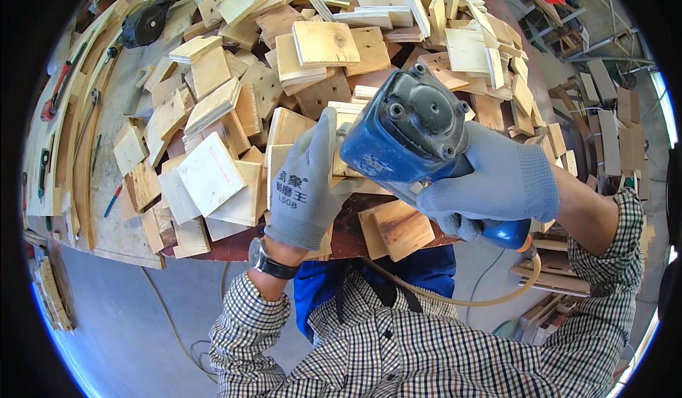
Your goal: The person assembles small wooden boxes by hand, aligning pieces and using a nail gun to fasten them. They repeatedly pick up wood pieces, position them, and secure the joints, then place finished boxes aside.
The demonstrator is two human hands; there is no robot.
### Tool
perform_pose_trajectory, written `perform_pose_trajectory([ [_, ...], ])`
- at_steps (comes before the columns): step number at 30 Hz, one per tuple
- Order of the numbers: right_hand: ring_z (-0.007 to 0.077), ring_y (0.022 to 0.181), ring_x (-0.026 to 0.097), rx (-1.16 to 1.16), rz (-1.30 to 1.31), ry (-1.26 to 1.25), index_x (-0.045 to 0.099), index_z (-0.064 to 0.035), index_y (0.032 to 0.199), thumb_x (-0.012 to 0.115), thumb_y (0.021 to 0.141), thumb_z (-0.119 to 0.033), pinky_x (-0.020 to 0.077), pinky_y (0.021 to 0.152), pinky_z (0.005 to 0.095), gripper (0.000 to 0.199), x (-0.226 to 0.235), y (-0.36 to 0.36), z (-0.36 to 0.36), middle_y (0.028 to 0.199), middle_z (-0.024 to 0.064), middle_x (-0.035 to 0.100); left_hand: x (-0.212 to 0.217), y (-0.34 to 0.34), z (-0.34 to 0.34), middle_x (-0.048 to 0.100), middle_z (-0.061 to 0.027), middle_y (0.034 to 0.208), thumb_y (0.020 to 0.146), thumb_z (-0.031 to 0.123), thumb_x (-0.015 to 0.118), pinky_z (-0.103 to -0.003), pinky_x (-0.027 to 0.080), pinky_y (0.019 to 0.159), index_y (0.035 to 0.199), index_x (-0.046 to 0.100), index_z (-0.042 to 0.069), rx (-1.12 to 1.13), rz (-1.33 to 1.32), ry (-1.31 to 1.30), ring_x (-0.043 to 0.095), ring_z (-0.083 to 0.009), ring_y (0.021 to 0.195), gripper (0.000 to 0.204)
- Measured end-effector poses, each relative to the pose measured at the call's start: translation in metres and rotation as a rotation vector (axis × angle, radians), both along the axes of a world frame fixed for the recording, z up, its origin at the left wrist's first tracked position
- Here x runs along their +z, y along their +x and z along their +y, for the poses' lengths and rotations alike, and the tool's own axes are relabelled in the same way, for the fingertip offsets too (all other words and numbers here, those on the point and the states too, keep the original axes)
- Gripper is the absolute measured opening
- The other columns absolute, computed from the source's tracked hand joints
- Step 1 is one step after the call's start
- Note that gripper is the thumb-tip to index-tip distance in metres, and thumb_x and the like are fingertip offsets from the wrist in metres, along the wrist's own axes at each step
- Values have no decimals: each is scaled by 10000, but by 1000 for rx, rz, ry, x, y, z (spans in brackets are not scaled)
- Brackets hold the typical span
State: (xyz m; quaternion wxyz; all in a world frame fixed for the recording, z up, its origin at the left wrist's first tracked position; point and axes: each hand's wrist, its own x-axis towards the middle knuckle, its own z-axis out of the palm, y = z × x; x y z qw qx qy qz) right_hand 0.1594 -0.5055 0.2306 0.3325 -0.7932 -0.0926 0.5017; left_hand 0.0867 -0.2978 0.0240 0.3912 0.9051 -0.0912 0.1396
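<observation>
My right hand (490, 174), in a grey glove, is wrapped around the handle of a blue pneumatic nail gun (408, 131). The tool's black cap faces up, and its body hides its nose. Just left of the tool is my gloved left hand (305, 181), its fingers closed at a wooden block (349, 186) that shows only in part beneath the gun. Most of those fingertips are covered by the tool. Below the gun, wooden blocks (401, 229) lie at the table's front edge.
A large heap of wooden blocks (323, 42) covers much of the table (114, 238). A black tape measure (150, 20) and red-handled pliers (53, 99) lie at the left. The air hose (462, 302) loops across my front. Wood scraps (611, 142) stand on the right.
</observation>
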Motion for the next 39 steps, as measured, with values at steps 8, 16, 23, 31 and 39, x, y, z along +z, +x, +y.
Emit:
perform_pose_trajectory([
  [8, 139, 606, 689, 30, -26, -73, 699, 25, 1083, 728, 908, -287, 596, 563, 297, 359, 3, 1, 8, 751, 84, 698, -1, -1, -2, 597, -211, 1417, 734, 134, 921, -418, 526, 1088, 1606, 372, 5, 8, 15, -28, 604, -364, 1297, 1038],
  [16, 172, 655, 725, 132, -180, -15, 724, 42, 1108, 728, 936, -290, 614, 608, 318, 373, -6, -1, -1, 800, 125, 741, 0, -6, 0, 600, -213, 1414, 730, 79, 896, -418, 538, 1076, 1610, 377, 15, -23, 98, -66, 613, -372, 1283, 1024],
  [23, 131, 656, 706, 87, -85, -84, 668, -16, 1244, 787, 946, -302, 614, 608, 288, 430, 3, -5, 9, 819, 66, 726, 3, -5, -1, 603, -211, 1412, 739, 76, 892, -420, 523, 1097, 1608, 371, 3, -39, 88, -79, 604, -367, 1297, 1016],
  [31, 139, 619, 665, -75, -68, 11, 702, 18, 1017, 721, 933, -216, 572, 577, 290, 249, 10, -30, -2, 753, 64, 695, -4, 3, 3, 629, -179, 1414, 781, 166, 905, -413, 516, 1110, 1605, 386, 28, -27, -22, 25, 604, -351, 1309, 983],
  [39, 174, 821, 696, -315, -844, 198, 634, 20, 1194, 771, 888, -132, 573, 729, 338, 368, 37, -123, -131, 990, 117, 723, 48, -6, -11, 542, -168, 1504, 708, 324, 908, -557, 381, 1180, 1529, 527, 93, -58, -121, 535, 490, -413, 1352, 934],
])
